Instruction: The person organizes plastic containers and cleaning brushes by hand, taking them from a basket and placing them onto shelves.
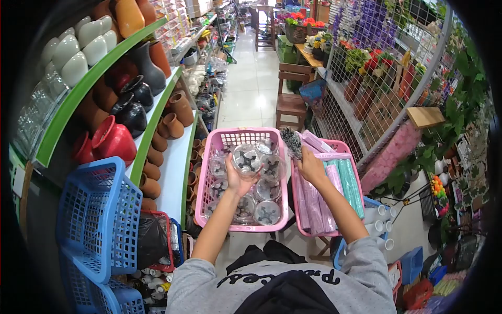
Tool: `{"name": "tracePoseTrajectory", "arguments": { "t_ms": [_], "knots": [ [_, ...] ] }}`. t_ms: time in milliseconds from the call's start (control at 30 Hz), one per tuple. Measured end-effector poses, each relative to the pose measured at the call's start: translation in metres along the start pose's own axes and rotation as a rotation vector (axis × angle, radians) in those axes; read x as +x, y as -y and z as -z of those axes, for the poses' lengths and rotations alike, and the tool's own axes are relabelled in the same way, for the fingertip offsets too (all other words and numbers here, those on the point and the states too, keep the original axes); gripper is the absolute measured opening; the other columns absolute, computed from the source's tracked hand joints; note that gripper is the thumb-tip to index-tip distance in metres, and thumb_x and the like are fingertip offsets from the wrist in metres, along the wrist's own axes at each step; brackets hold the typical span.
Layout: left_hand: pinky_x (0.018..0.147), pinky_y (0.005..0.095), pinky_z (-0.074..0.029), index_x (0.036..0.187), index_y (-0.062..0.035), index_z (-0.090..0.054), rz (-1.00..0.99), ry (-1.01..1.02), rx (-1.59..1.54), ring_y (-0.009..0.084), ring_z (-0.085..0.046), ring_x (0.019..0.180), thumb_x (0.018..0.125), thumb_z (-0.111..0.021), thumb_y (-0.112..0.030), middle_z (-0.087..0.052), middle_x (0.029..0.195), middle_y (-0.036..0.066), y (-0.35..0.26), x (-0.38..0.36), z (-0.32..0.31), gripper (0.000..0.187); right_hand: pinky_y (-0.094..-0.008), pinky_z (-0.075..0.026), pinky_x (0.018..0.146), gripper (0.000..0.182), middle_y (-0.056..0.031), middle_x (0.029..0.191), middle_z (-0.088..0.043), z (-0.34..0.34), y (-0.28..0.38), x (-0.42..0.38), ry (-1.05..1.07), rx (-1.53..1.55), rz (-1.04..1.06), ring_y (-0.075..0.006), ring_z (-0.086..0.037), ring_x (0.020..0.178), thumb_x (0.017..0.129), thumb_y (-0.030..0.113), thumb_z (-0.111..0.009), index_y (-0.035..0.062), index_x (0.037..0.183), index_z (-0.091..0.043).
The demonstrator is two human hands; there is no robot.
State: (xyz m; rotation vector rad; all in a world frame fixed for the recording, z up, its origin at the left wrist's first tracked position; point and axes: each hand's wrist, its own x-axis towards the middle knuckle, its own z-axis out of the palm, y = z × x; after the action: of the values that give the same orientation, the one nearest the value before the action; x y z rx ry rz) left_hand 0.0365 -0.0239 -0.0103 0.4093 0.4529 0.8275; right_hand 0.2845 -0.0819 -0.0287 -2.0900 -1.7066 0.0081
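My left hand (240, 181) is closed around a round clear plastic container (247, 160) with a black cross-shaped piece inside. It holds the container above a pink basket (285, 209), where several similar clear containers (267, 212) lie. My right hand (310, 168) grips a dark bristly brush (291, 142), bristles up and tilted to the left; its handle is hidden by my fingers. Beneath my right forearm, a second pink basket (361, 206) holds plastic-wrapped purple packs (315, 206) and green packs (345, 183).
Shelves (167, 157) of clay pots, red and black vases stand at the left. Stacked blue baskets (99, 214) are near my left side. A wooden chair (291, 99) stands ahead, beside a white wire rack (376, 99) with artificial flowers. The tiled aisle (246, 78) runs forward.
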Motion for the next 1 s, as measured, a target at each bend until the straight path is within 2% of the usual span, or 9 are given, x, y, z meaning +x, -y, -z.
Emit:
{"name": "tracePoseTrajectory", "arguments": {
  "t_ms": [100,300,400,633,700,833,900,933,1000],
  "knots": [
    [0.072,0.0362,-0.046,0.121,-0.012,-0.051,0.059,0.046,-0.041,0.0264,-0.058,0.096,0.08,-0.031,-0.072,-0.058,0.11,0.009,0.009,0.008,0.002,0.075,-0.0516,-0.049,0.066,0.046,-0.0232,0.099,-0.052,-0.024,-0.03,-0.002,0.029,-0.067,-0.056,-0.0432,-0.06,0.079,0.08,0.016,-0.051,0.0055,0.123,-0.037],
    [0.072,0.0357,-0.045,0.122,-0.0128,-0.05,0.139,0.018,-0.063,0.0262,-0.057,0.096,0.081,-0.031,-0.071,-0.057,0.112,0.01,0.024,0.021,0.007,0.074,-0.0455,-0.049,0.068,0.045,-0.0165,0.103,-0.051,-0.063,-0.057,-0.025,0.018,-0.293,-0.081,-0.0322,-0.057,0.09,0.084,0.009,-0.045,0.0101,0.128,-0.039],
    [0.073,0.0356,-0.045,0.124,-0.0124,-0.049,0.136,0.038,-0.044,0.0264,-0.056,0.098,0.081,-0.031,-0.07,-0.056,0.114,0.01,0.029,0.022,0.009,0.074,-0.0507,-0.047,0.073,0.063,-0.0179,0.107,-0.05,-0.059,-0.054,-0.026,0.018,-0.281,-0.051,-0.035,-0.054,0.094,0.074,0.014,-0.06,0.0084,0.132,-0.035],
    [0.079,0.0377,-0.044,0.125,-0.012,-0.048,0.129,0.011,-0.015,0.026,-0.055,0.101,0.081,-0.03,-0.072,-0.055,0.116,0.01,0.026,0.012,0.005,0.076,-0.0472,-0.04,0.09,0.069,-0.0202,0.122,-0.045,-0.035,-0.028,-0.024,-0.046,-0.265,-0.057,-0.0349,-0.045,0.113,0.07,0.021,-0.067,0.0062,0.132,-0.038],
    [0.08,0.0383,-0.044,0.125,-0.0124,-0.048,0.118,-0.008,-0.001,0.0259,-0.055,0.102,0.081,-0.029,-0.072,-0.055,0.116,0.01,0.024,0.01,0.005,0.077,-0.0465,-0.037,0.096,0.066,-0.0224,0.127,-0.041,-0.024,-0.01,-0.013,-0.207,0.093,0.1,-0.037,-0.041,0.118,0.071,0.018,-0.065,0.003,0.13,-0.039],
    [0.091,0.0438,-0.04,0.131,-0.0138,-0.043,0.131,0.075,-0.036,0.0278,-0.052,0.108,0.081,-0.027,-0.073,-0.053,0.121,0.013,0.02,0.003,0.007,0.079,-0.042,-0.034,0.102,0.084,-0.0199,0.128,-0.041,0.009,0.055,-0.006,-0.043,0.712,0.267,-0.0343,-0.041,0.12,0.065,0.027,-0.075,0.0009,0.133,-0.035],
    [0.081,0.0411,-0.045,0.127,-0.0141,-0.048,0.082,0.058,0.032,0.0271,-0.056,0.104,0.083,-0.025,-0.071,-0.057,0.118,0.01,0.015,-0.007,-0.005,0.075,-0.0411,-0.032,0.103,0.093,-0.0202,0.131,-0.04,0.003,0.078,-0.006,0.008,0.792,0.335,-0.0327,-0.039,0.123,0.061,0.03,-0.078,0.0006,0.135,-0.031],
    [0.073,0.0383,-0.047,0.127,-0.016,-0.048,0.099,0.178,0.051,0.0247,-0.058,0.101,0.084,-0.023,-0.069,-0.057,0.118,0.007,0.011,-0.008,-0.006,0.073,-0.0403,-0.031,0.104,0.102,-0.0205,0.134,-0.038,0.0,0.087,-0.006,0.059,0.867,0.398,-0.0311,-0.037,0.126,0.058,0.033,-0.081,0.0002,0.138,-0.028],
    [0.069,0.0363,-0.048,0.127,-0.0162,-0.048,0.065,0.071,0.008,0.0229,-0.058,0.101,0.085,-0.023,-0.068,-0.058,0.117,0.006,0.011,-0.015,-0.023,0.072,-0.0393,-0.031,0.105,0.106,-0.0216,0.134,-0.039,-0.009,0.099,-0.005,0.025,0.836,0.427,-0.0317,-0.04,0.124,0.054,0.03,-0.082,-0.0005,0.139,-0.026]
  ]
}}
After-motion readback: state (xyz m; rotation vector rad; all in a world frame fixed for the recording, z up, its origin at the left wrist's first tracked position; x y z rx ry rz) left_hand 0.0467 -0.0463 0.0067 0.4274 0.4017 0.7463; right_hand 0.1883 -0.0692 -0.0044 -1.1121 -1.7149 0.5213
